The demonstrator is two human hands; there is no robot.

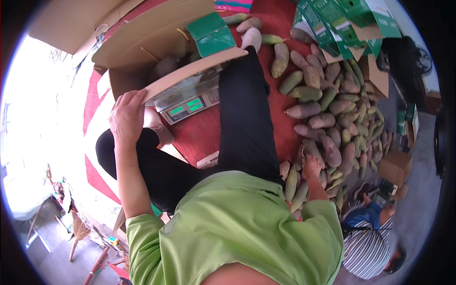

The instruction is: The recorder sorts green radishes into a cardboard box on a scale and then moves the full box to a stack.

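Note:
My left hand (127, 116) grips the near flap of a cardboard box (199, 73), fingers curled over its left corner. The box stands open between my knees, with a few dark roots partly seen inside. Just beneath the flap shows a digital scale (190, 108) with lit green readouts; its platform is mostly hidden. On my right, my right hand (312, 167) is down in a large heap of green and purplish radishes (332, 121). Its fingers are closed around a radish (314, 153) at the heap's near edge.
Several loose radishes (280, 61) lie beyond my right knee on the red ground sheet (285, 135). Green cartons (332, 28) are stacked at the far right. A person in a striped shirt (368, 249) is low at the right, near a brown box (395, 167). A broom (78, 230) is at the left.

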